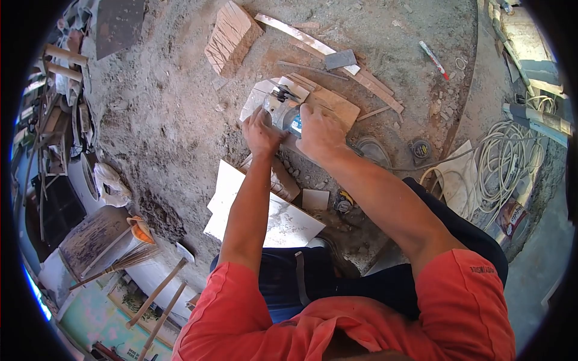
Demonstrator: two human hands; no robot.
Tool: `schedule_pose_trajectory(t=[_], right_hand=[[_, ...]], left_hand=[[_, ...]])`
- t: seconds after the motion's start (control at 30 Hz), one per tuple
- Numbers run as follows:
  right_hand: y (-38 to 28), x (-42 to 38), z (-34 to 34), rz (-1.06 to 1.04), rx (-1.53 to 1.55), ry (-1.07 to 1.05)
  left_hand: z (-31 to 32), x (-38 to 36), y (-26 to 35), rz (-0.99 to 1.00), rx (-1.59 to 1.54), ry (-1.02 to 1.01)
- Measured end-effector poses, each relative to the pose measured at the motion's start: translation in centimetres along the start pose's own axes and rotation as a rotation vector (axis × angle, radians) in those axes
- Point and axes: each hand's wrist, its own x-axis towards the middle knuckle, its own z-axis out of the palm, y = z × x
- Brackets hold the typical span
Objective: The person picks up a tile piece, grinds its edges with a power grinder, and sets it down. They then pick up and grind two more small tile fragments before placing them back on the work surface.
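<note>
Lying nearest is a white tile (283, 221); beyond it, the right hand (319, 132) wraps an angle grinder (295, 124), the left hand (262, 133) curled near its head, hold unclear. Farther, a pale slab (255, 98), apparently being cut, seems to call for steady guiding next.

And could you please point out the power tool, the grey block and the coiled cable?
Power tool (295, 124): head view, on the blue label.
Grey block (341, 59): head view, middle of its upper face.
Coiled cable (497, 153): head view, on its bunched loops.
</note>
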Motion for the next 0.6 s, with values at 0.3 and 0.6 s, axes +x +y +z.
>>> schedule_pose_trajectory(t=[0.3, 0.6], right_hand=[[0.6, -0.9, 0.1, -0.001, -0.023, 0.001], [1.3, -1.8, 0.1, -0.005, -0.038, 0.011]], left_hand=[[-0.4, 0.1, 0.9, -0.085, -0.035, -0.046], [-0.6, 0.0, 1.1, -0.058, -0.053, -0.027]])
